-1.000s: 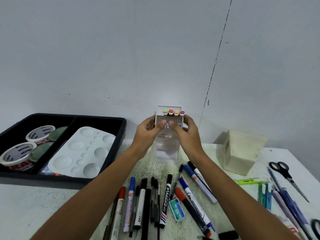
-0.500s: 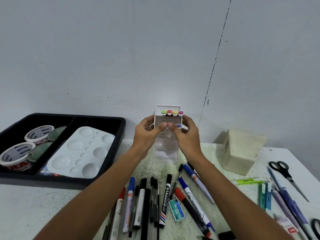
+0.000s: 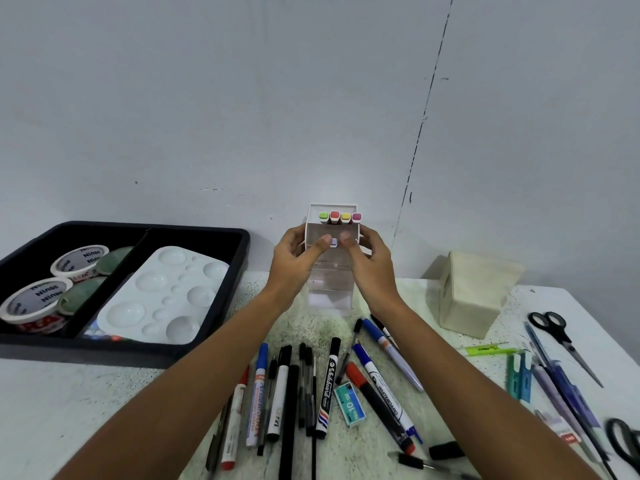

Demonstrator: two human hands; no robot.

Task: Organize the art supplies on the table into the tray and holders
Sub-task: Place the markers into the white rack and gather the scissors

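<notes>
A clear tiered marker holder (image 3: pixel 329 289) stands at the back of the table by the wall. Its top tier holds several markers (image 3: pixel 339 217) with green, red, yellow and pink caps. My left hand (image 3: pixel 294 258) grips the holder's left side and my right hand (image 3: pixel 372 259) grips its right side. Both thumbs press at the second tier, where a purple-capped marker (image 3: pixel 334 242) shows between them. Loose markers and pens (image 3: pixel 325 382) lie fanned on the table in front of the holder.
A black tray (image 3: pixel 239 268) at the left holds a white paint palette (image 3: pixel 162 299) and tape rolls (image 3: pixel 34 303). A cream box holder (image 3: pixel 471 296) stands at the right. Scissors (image 3: pixel 561 337), pens and a green highlighter (image 3: pixel 485 349) lie far right; a staples box (image 3: pixel 349 405) sits among the markers.
My thumbs have moved slightly apart on the second tier, uncovering the purple cap. The holder and both arms stay almost where they were.
</notes>
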